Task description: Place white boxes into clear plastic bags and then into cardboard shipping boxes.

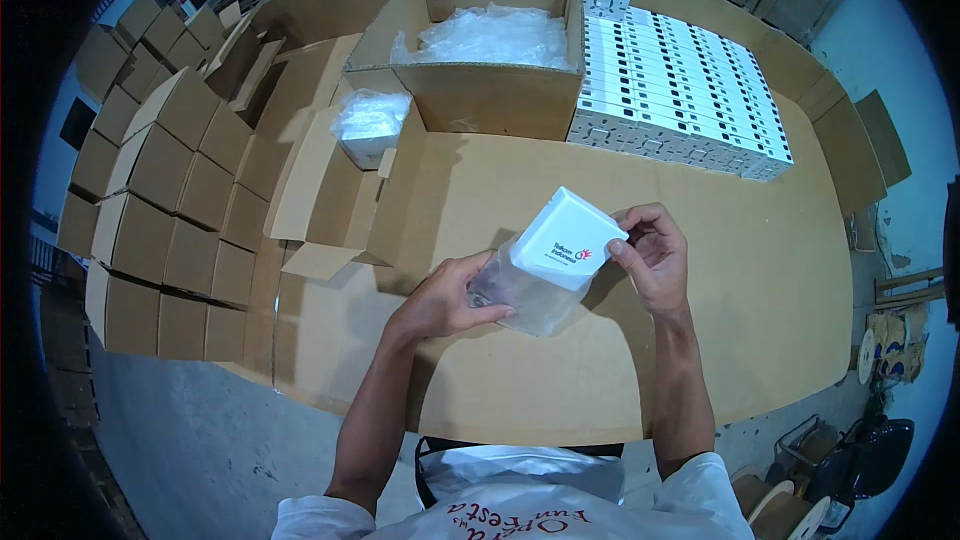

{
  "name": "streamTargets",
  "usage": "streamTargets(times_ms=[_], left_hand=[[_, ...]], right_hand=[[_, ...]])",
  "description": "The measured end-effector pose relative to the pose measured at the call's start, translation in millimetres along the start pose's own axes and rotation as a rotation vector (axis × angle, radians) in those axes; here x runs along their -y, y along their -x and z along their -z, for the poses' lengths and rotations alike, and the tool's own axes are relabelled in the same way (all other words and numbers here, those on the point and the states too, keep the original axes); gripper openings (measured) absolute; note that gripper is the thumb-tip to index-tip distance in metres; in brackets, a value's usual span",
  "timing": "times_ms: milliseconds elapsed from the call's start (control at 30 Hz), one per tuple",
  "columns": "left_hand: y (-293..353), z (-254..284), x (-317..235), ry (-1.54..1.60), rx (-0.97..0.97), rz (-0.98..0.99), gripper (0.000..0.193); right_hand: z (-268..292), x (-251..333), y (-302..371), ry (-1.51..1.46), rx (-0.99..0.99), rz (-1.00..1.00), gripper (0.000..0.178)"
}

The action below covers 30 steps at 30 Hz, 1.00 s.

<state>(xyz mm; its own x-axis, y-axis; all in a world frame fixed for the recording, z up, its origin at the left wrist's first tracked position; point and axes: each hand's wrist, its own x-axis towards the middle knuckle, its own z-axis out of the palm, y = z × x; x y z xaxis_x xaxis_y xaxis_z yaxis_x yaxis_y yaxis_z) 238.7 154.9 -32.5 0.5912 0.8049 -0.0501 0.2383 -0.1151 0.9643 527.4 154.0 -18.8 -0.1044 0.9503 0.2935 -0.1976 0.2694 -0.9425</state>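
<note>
A flat white plastic box (570, 240) with rounded corners and a small printed mark sits partly inside a clear plastic bag (545, 303), above the cardboard surface. My left hand (448, 295) grips the bag at its lower left, thumb on the near side. With thumb and forefinger, my right hand (648, 252) pinches the box's right corner, which sticks out of the bag. To the left, an open cardboard carton (345, 200) holds bagged white pieces (370, 125) at its far end.
A large open carton (500, 100) with clear plastic bags (495, 37) stands at the back. Right of it are rows of stacked white boxes (680, 90). Several brown cartons (170, 230) are piled at the left. Cardboard sheeting (740, 320) covers the table.
</note>
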Motion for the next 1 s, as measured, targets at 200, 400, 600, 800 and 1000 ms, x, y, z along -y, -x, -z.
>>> streamTargets(times_ms=[200,400,600,800,1000], left_hand=[[-1.8,-2.2,2.8,-0.028,-0.015,-0.004,0.054],[-5.0,-14.6,-10.8,0.276,-0.146,0.011,0.043],[-9.8,-15.0,-6.5,0.312,-0.176,0.147,0.037],[-15.9,-24.1,-8.8,0.549,-0.286,0.146,0.035],[-20.0,-29.6,-10.3,0.584,-0.407,0.099,0.040]], right_hand=[[-9.0,-6.2,1.0,0.034,0.003,-0.056,0.023],[-13.6,-9.1,1.1,0.104,-0.031,-0.147,0.021],[-9.6,-8.6,-0.6,0.143,0.007,-0.227,0.021],[-11.9,3.8,-4.4,-0.016,-0.052,-0.275,0.024],[-14.1,-3.7,-0.1,-0.065,0.009,-0.490,0.027]])
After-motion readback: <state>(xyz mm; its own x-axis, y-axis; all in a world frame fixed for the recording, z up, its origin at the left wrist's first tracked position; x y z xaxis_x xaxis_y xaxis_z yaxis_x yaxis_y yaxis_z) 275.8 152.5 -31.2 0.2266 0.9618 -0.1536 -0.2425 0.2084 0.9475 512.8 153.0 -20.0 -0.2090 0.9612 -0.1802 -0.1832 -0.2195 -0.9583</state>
